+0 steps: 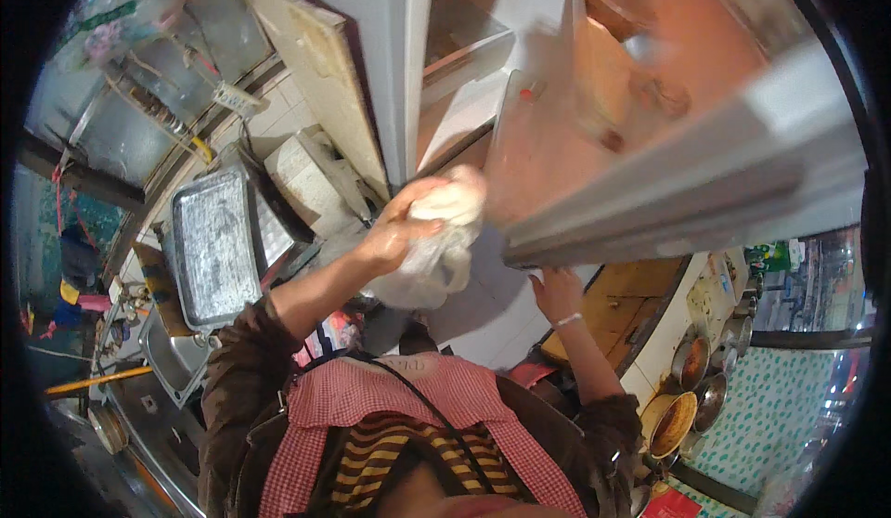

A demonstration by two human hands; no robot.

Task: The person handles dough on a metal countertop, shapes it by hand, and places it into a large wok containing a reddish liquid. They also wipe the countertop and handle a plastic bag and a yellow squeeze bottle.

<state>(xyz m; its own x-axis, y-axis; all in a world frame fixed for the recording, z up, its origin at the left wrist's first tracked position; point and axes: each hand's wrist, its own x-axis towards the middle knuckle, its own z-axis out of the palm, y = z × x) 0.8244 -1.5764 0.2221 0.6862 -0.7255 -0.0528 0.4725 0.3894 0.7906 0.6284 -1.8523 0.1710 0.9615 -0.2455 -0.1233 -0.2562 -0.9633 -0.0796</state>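
My left hand (404, 229) is closed around a pale, rounded bundle (451, 201), which is blurred; I cannot tell what it is. A thin, clear plastic bag (428, 281) hangs from it below my fingers. In front of me stands an open refrigerator (411, 65), its shelves (466, 51) lit orange. The bundle is just before the opening. My right hand (559, 292) grips the near edge of the refrigerator door (626, 212), which stands out to the right; the door partly hides its fingertips.
At left, a metal tray (216, 246) leans near a steel sink (163, 351). A power strip (237, 99) hangs above. Wooden cabinet doors (623, 309) are at right, below a counter with several pots and a yellow-rimmed pan (669, 424). Pale floor tiles (487, 309) lie below my hands.
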